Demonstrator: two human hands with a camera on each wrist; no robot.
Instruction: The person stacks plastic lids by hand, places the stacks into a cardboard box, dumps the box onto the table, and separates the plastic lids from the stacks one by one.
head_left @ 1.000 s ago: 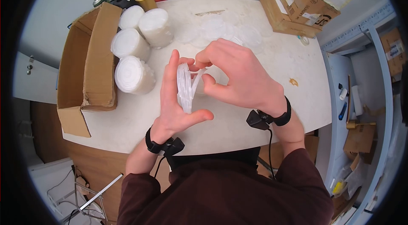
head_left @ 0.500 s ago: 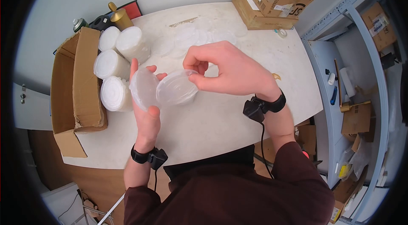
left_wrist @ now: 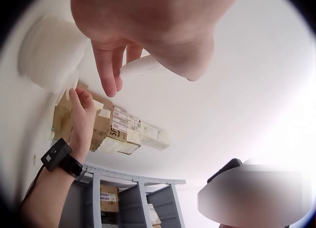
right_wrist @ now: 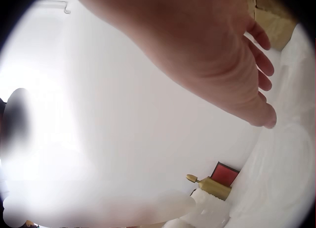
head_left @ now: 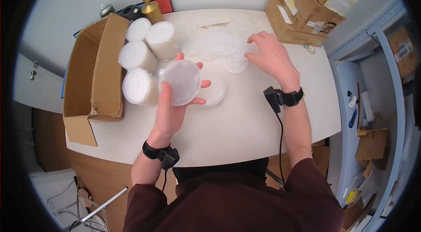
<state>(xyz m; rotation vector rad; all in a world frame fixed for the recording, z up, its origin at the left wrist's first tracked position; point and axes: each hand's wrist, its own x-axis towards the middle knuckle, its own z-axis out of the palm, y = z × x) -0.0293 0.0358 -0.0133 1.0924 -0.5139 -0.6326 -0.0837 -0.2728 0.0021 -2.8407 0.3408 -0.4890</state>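
Clear round plastic lids [head_left: 180, 83] lie against the palm of the left hand [head_left: 170, 118], whose thumb grips their near edge while its fingers spread behind them. The left wrist view shows their pale edge [left_wrist: 140, 67] below that hand [left_wrist: 148, 25]. Over the table's right half, the right hand [head_left: 275, 58] has its fingers apart and slightly bent, with nothing seen between them. Beside its fingertips lies a clear lid [head_left: 237, 63], at the edge of a spread of clear lids [head_left: 215, 44]. A round clear piece [head_left: 215, 92] sits on the table right of the left hand.
At the left stand an open cardboard box [head_left: 105, 69] and several white-lidded round tubs [head_left: 138, 55]. Behind them is a gold bottle [head_left: 152, 12]. Stacked cartons [head_left: 307, 17] and a tape roll [head_left: 310, 49] are at the back right, with a grey shelf [head_left: 386, 52] beyond the table [head_left: 245, 122].
The right hand has let go of the lid it pinched and moved away, up and to the right. The left hand has turned, so its lids face the head camera.
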